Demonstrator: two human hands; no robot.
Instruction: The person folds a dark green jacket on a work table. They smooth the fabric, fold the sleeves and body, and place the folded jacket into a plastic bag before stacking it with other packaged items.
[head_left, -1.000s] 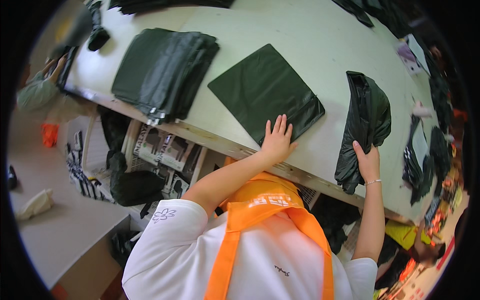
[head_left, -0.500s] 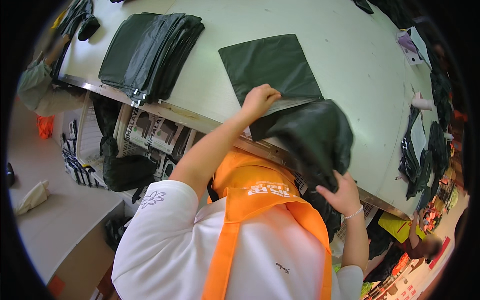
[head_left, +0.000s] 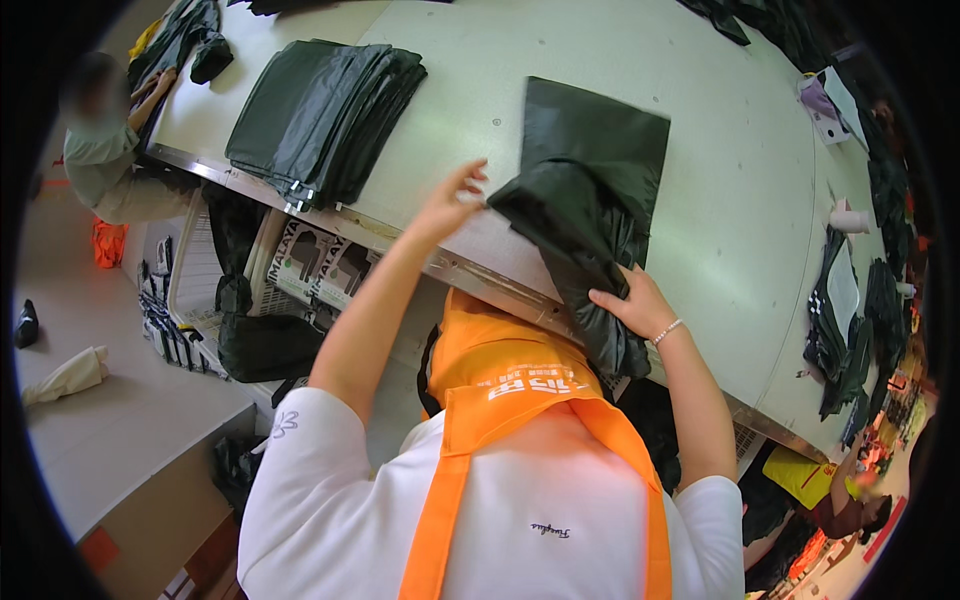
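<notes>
A dark green, slightly glossy fabric piece [head_left: 600,125] lies partly flat on the worktable, its upper part spread as a smooth square. A loose, bunched part of dark green fabric [head_left: 575,205] is folded over it and hangs toward the table's near edge. My right hand [head_left: 640,305] grips this bunched fabric, thumb on top. Left of the fabric, my left hand [head_left: 455,200] is raised with its fingers apart and nothing in them; its fingertips come close to the fabric's left corner. A stack of flat dark green pieces [head_left: 325,115] lies farther left.
The pale worktable [head_left: 720,230] has a metal front edge. Below it stand a white basket [head_left: 185,260] and printed boxes [head_left: 310,260]. Dark fabrics, a paper roll [head_left: 848,218] and a small carton [head_left: 822,110] line the right side. Other people work at far left and lower right.
My left hand has let go of the flat fabric and moved left. My right hand has carried the bunched fabric up and left, over the flat part, which has turned and shifted right.
</notes>
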